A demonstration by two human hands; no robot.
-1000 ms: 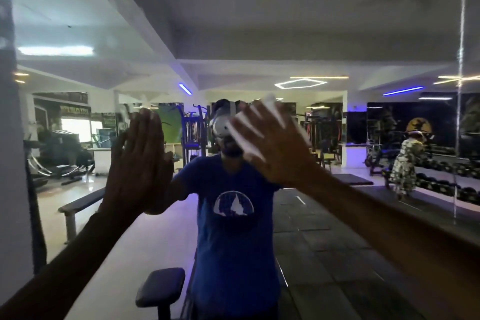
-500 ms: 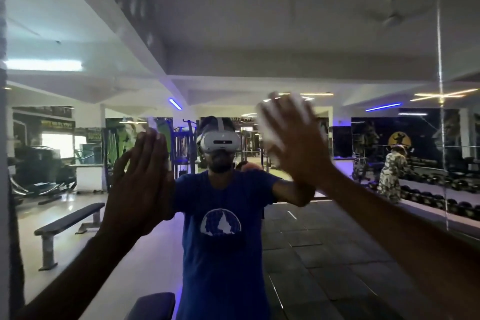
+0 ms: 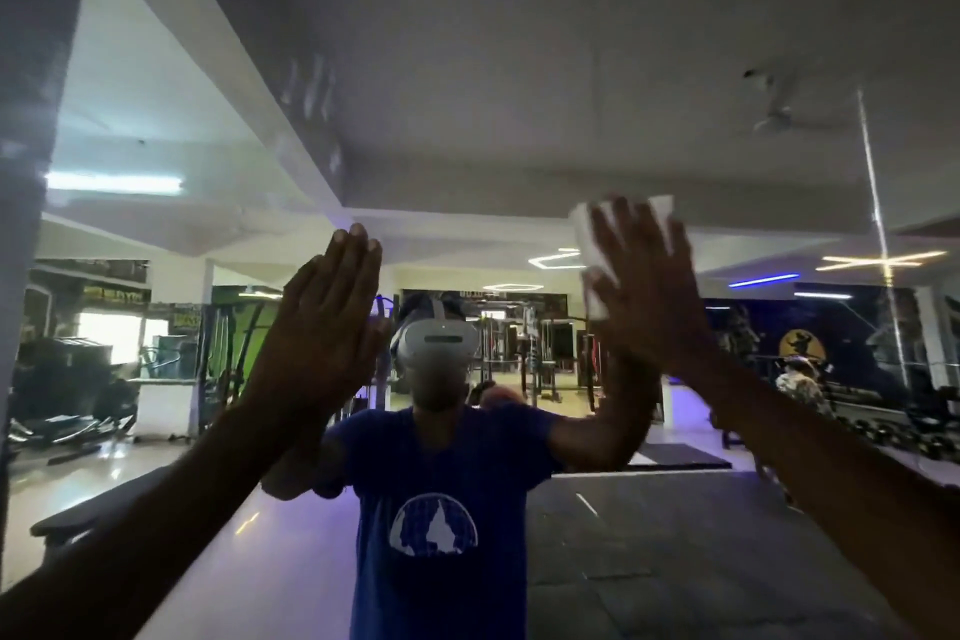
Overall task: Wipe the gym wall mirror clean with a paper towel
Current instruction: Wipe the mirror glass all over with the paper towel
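Observation:
The wall mirror (image 3: 519,68) fills the view and reflects the gym and a person in a blue shirt with a headset. My right hand (image 3: 644,291) presses a white paper towel (image 3: 587,244) flat against the glass with straight, spread fingers; the towel shows above and left of the fingers. My left hand (image 3: 322,327) rests flat on the mirror to the left, fingers straight and together, holding nothing. Smudges and finger marks (image 3: 311,94) show on the glass above the left hand.
A vertical seam (image 3: 878,234) between mirror panels runs down the right side. A grey wall or pillar edge (image 3: 26,172) borders the mirror on the left. Benches, machines, dumbbell racks and another person appear only as reflections.
My right hand has slid the paper towel up and to the right across the glass. The view has tilted upward. My left hand stays flat on the mirror.

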